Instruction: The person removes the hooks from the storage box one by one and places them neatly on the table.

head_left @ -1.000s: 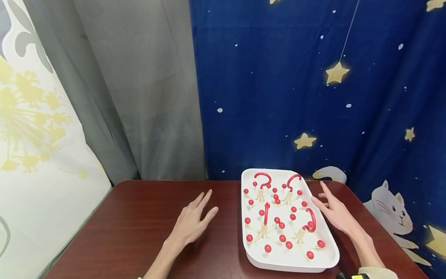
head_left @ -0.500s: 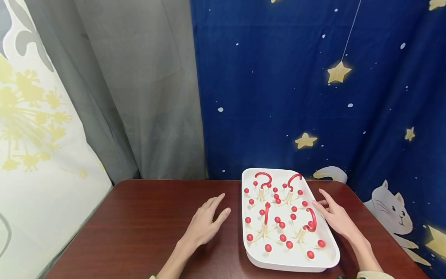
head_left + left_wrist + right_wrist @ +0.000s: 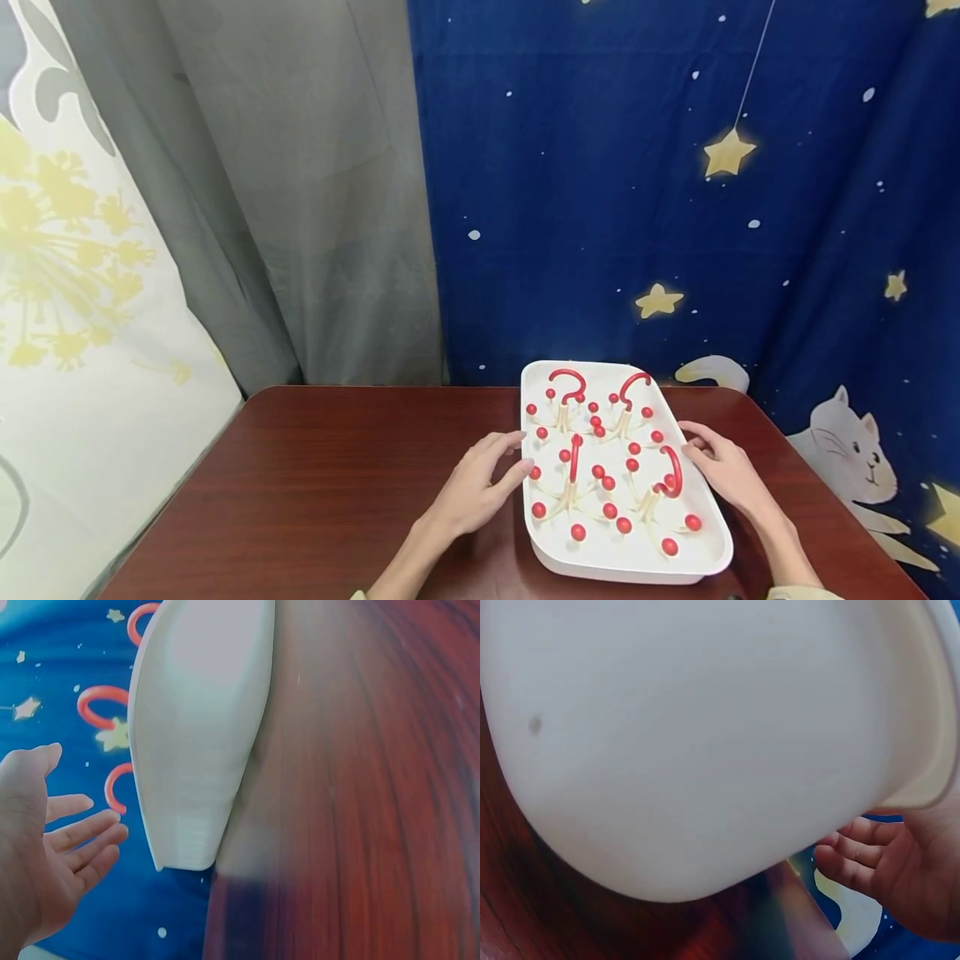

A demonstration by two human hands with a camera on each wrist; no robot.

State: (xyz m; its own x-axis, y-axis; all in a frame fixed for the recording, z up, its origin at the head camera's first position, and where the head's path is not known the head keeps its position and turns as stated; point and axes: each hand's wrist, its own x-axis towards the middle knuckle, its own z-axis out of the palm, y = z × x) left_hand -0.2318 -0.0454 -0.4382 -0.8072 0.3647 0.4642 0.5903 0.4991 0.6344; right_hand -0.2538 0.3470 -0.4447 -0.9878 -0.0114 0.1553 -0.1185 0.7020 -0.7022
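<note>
A white rectangular tray [image 3: 633,567] sits on the right part of the table. In it stand several head-massager-like things [image 3: 573,458], each with a red hooked handle and pale splayed prongs tipped with red balls. My left hand [image 3: 480,483] is at the tray's left side in the head view, thumb and fingertips right at the rim. In the left wrist view this hand [image 3: 56,840] has its fingers spread, with red hooks showing past the tray wall. My right hand [image 3: 723,467] is at the opposite long side, fingers loosely bent by the rim; the tray hides its thumb in the right wrist view.
The dark red-brown wooden table [image 3: 322,467] extends left of the tray. Behind it hang a grey curtain [image 3: 322,208] and a blue curtain [image 3: 555,208] with stars and a cat. A white cloth [image 3: 90,417] with yellow flowers hangs at the left.
My left hand has moved right across the table to the tray's left rim. My right hand has come in slightly to the right rim, its fingers bending. The tray stays in place.
</note>
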